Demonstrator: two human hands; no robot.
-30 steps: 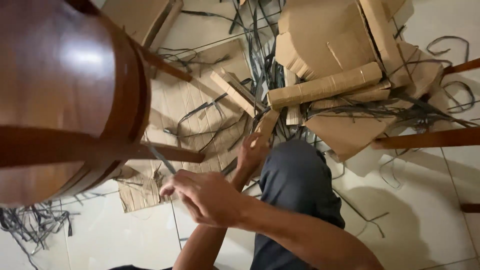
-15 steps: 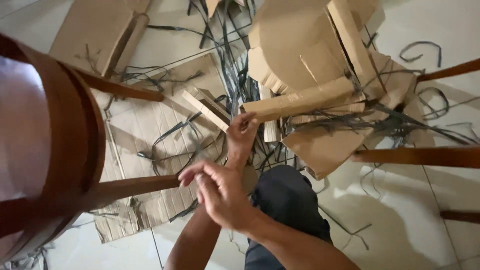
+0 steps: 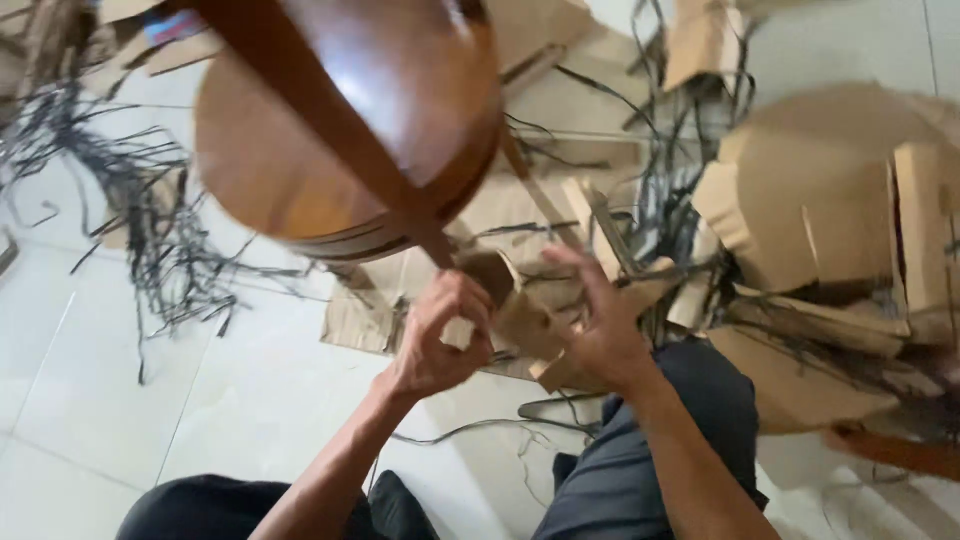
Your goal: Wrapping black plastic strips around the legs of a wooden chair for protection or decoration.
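The left hand (image 3: 435,335) is curling closed around one end of a folded cardboard piece (image 3: 520,310), fingers wrapped over it and the thumb tucked beneath. The right hand (image 3: 600,330) is sitting at the other end of the same piece, fingers half spread and reaching over its top edge, the palm pressing against it; whether those fingers are truly gripping is hard to tell through the blur. The cardboard is hanging just above the floor, between the person's knees and right under the wooden stool (image 3: 350,130).

That piece is looking light and fairly stiff, yet it is creasing along its folds, so it would likely bend or tear if squeezed mid-span; taking it near the ends or along a fold seems the surer hold. Its surface is looking dry and rough, not slippery.

Further out, a stool leg (image 3: 330,130) is crossing in front of the seat. A heap of cardboard scraps (image 3: 830,220) is lying to the right, and dark plastic strips (image 3: 130,210) are trailing over the pale tiled floor (image 3: 130,400).
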